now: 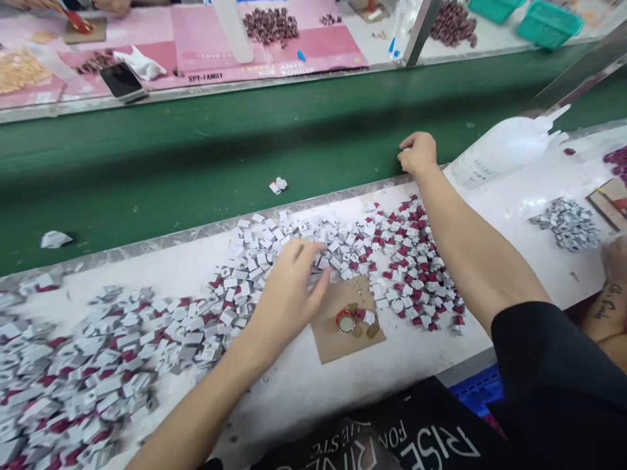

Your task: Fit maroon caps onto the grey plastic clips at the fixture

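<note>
Small grey-and-maroon pieces [249, 267] lie strewn over the white worktop [421, 359], in a broad band from the lower left to the far edge and in a denser heap at right. The left hand [292, 287] is poised above the middle of this band, its thumb parted from the bent fingers; no piece is seen between them, and contact with the pieces beneath cannot be told. Just beside it, a brown card [333, 349] bears a red-rimmed bottle cap [345, 323], with a grey-and-maroon piece near the cap's right side. The right hand [420, 153], arm extended, is at the near edge of the green belt [196, 176], fingers curled; whether they pinch anything cannot be told. To its right lies a white plastic container [499, 153]; left of it, well apart, a crumpled scrap [278, 186] rests on the belt.
</note>
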`<move>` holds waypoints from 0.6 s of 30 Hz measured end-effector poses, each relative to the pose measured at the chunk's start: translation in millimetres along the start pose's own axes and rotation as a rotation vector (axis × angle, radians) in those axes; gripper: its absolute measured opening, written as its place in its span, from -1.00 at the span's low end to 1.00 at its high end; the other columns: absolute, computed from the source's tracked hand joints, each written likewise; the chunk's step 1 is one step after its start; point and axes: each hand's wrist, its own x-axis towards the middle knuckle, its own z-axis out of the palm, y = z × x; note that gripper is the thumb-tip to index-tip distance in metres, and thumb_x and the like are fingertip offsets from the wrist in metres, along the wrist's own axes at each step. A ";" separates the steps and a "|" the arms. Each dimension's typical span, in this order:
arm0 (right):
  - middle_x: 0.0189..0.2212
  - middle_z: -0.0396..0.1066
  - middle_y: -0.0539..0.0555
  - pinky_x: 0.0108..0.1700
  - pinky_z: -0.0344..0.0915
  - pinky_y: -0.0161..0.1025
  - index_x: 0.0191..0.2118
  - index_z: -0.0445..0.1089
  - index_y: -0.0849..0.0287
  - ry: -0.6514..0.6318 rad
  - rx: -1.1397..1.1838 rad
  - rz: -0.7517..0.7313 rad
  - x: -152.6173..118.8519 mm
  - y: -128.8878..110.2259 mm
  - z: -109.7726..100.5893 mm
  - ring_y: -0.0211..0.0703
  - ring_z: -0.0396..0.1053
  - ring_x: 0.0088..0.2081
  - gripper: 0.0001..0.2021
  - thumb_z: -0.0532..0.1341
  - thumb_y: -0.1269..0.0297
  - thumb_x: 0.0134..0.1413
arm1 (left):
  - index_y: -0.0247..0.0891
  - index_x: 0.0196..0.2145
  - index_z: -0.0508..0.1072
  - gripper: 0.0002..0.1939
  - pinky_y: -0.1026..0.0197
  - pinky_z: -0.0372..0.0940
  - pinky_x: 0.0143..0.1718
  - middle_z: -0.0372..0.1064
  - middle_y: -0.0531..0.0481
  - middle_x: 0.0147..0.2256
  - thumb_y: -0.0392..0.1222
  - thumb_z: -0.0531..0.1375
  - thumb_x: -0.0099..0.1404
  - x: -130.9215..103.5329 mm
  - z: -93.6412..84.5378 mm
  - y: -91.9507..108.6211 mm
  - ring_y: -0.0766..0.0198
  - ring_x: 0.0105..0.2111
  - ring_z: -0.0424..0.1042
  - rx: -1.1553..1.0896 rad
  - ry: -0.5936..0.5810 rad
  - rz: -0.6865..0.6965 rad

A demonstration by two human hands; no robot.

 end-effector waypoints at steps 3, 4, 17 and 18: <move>0.09 0.62 0.27 -0.03 0.49 -0.22 0.00 0.58 0.57 -0.227 0.128 -0.062 -39.5 -18.2 -11.6 -0.05 0.67 0.00 -0.71 0.24 0.36 0.44 | -0.17 0.15 0.45 -0.72 -0.08 0.48 0.09 0.49 -0.19 0.06 -0.39 0.12 0.59 -30.8 11.1 11.6 -0.04 0.10 0.52 -0.017 -0.099 0.082; 0.10 0.61 0.26 -0.09 0.46 -0.23 -0.02 0.58 0.59 -0.314 0.203 -0.114 -58.4 -24.5 -18.9 -0.06 0.66 -0.01 -0.62 0.16 0.29 0.48 | -0.17 0.15 0.45 -0.69 -0.09 0.48 0.09 0.49 -0.20 0.06 -0.43 0.11 0.57 -38.2 12.7 13.3 -0.05 0.10 0.52 -0.010 -0.098 0.086; 0.02 0.68 0.15 -0.11 0.62 0.00 0.01 0.65 -0.04 -0.634 0.405 -0.213 -339.8 17.7 -92.1 0.14 0.68 -0.01 -0.81 0.26 0.24 0.50 | -0.31 0.23 0.50 -0.70 -0.10 0.47 -0.10 0.51 -0.29 -0.07 -0.33 0.17 0.62 -74.4 36.9 1.2 -0.15 -0.10 0.49 0.406 0.101 -0.057; 0.04 0.68 0.16 -0.06 0.64 0.03 0.02 0.66 -0.05 -0.625 0.424 -0.201 -351.0 21.1 -91.7 0.16 0.69 0.03 -0.80 0.24 0.23 0.52 | -0.30 0.23 0.51 -0.70 -0.09 0.46 -0.12 0.51 -0.29 -0.08 -0.32 0.16 0.62 -72.1 40.2 1.4 -0.15 -0.10 0.48 0.411 0.103 -0.064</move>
